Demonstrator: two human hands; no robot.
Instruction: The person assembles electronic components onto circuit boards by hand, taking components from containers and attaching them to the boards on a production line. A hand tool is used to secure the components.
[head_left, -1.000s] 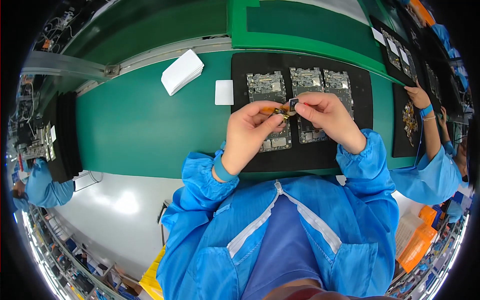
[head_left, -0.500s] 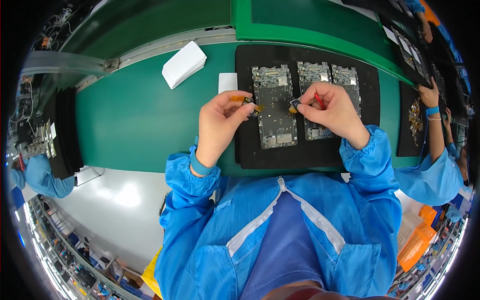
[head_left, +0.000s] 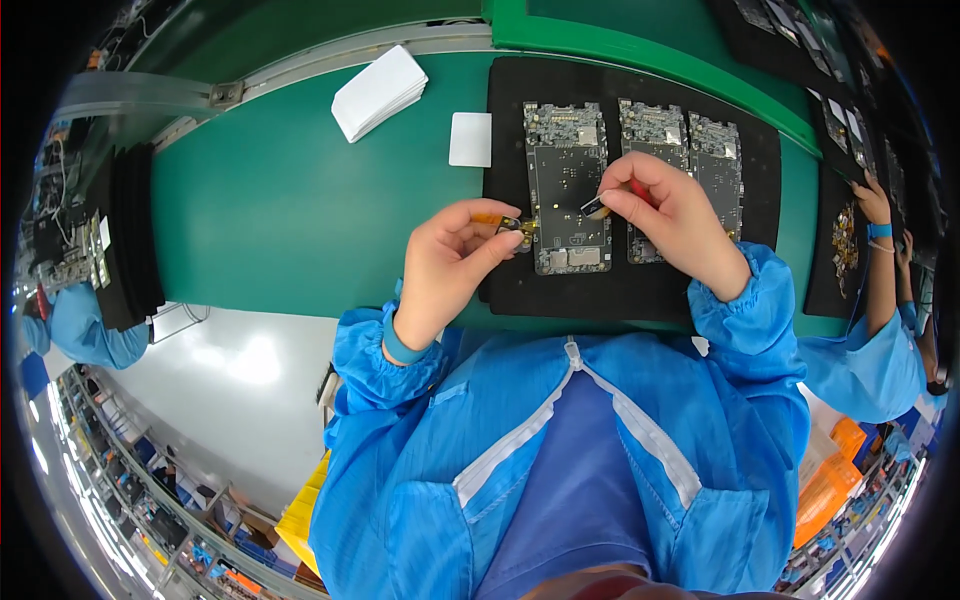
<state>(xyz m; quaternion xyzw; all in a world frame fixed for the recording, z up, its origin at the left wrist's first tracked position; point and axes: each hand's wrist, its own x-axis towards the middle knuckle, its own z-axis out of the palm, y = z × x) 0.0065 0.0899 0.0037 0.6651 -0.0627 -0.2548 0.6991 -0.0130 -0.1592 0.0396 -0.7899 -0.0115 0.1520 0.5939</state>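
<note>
My left hand [head_left: 455, 260] pinches a small orange flex cable [head_left: 522, 228] with dark square parts at its end, at the left edge of the nearest circuit board [head_left: 570, 230]. My right hand [head_left: 670, 220] holds a small dark rectangular piece [head_left: 591, 207] between thumb and forefinger, above the right part of that board. Something red [head_left: 641, 190] shows behind its fingers; its kind is hidden. Two more circuit boards, a middle one [head_left: 645, 130] and a right one [head_left: 714, 150], lie alongside, the middle one partly covered by my right hand.
The boards lie on a black mat [head_left: 510, 290] on the green table [head_left: 260, 220]. Left of the mat are a single white card [head_left: 471, 139] and a stack of white cards [head_left: 380, 92]. A green rail [head_left: 660, 75] borders the far side. At right, another person's arm [head_left: 882, 260] reaches over a neighbouring mat.
The whole view has shifted, so the boards appear higher and farther right. Against the board, my left hand sits lower, and the dark piece in my right hand is farther in over it.
</note>
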